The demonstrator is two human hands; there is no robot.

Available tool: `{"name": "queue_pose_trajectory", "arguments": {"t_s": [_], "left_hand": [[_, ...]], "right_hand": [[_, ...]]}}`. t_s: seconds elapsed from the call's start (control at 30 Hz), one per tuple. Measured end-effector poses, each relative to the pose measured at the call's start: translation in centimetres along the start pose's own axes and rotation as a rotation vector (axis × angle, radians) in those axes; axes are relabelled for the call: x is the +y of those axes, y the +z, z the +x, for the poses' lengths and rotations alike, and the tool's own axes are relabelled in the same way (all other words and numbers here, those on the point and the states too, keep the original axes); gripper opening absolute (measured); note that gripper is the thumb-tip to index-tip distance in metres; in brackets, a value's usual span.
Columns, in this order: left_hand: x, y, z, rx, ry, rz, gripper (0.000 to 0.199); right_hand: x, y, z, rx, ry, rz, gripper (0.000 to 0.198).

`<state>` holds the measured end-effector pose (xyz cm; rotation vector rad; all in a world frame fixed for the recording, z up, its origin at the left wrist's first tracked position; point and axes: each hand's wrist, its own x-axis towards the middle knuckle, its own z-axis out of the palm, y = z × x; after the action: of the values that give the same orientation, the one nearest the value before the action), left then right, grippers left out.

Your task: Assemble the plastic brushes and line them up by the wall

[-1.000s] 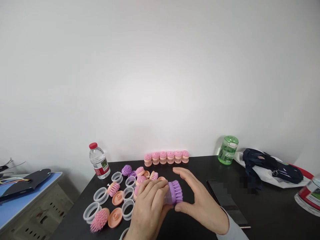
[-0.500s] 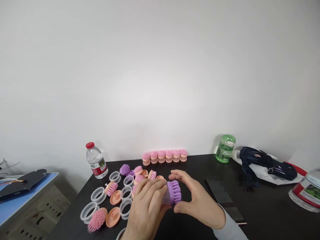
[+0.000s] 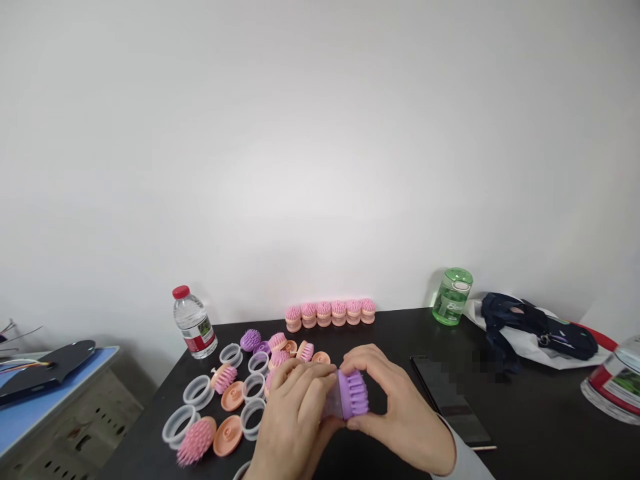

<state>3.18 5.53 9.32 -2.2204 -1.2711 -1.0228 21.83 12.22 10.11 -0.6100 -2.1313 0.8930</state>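
Observation:
My left hand point(image 3: 294, 417) is wrapped around the clear body point(image 3: 332, 404) of a purple scrubbing brush, which lies tilted on its side above the table. The bristles of its purple head point(image 3: 356, 395) point right. My right hand point(image 3: 403, 410) pinches the rim of that head between the thumb below and the fingers above. Left of my hands lie loose brush parts: a pink bristle head point(image 3: 196, 441), an orange disc cap point(image 3: 227, 435), a clear ring point(image 3: 199, 392) and a purple bristle head point(image 3: 251, 340). My left palm hides part of the brush body.
Several pink brushes point(image 3: 323, 313) stand in a row by the wall. A red-capped water bottle point(image 3: 195, 323) is at the back left. A green container point(image 3: 452, 297), a dark phone or tablet point(image 3: 450, 403), a navy strapped pouch point(image 3: 555, 333) and another bottle point(image 3: 617, 380) occupy the right side.
My right hand has moved left and closed from a wide, open curve onto the purple brush head. My left hand keeps its hold on the clear body.

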Motion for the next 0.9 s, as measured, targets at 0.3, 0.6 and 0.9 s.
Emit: {"name": "queue_pose_trajectory", "arguments": {"t_s": [0.3,0.6,0.9], "left_hand": [[-0.6,-2.0,-1.0,-0.244,-0.34,-0.442,0.062],[-2.9,-4.1,-1.3,-0.217,-0.543,-0.564,0.046],[-2.6,-2.2,-0.5,-0.025,-0.692,-0.835,0.033]], "right_hand": [[-0.7,0.1,-0.4,-0.116,-0.557,-0.22,0.028],[3.7,-1.8,0.3,-0.099,0.012,-0.419,0.036],[11.1,4.7,1.7,-0.287,0.248,-0.463,0.046]]}}
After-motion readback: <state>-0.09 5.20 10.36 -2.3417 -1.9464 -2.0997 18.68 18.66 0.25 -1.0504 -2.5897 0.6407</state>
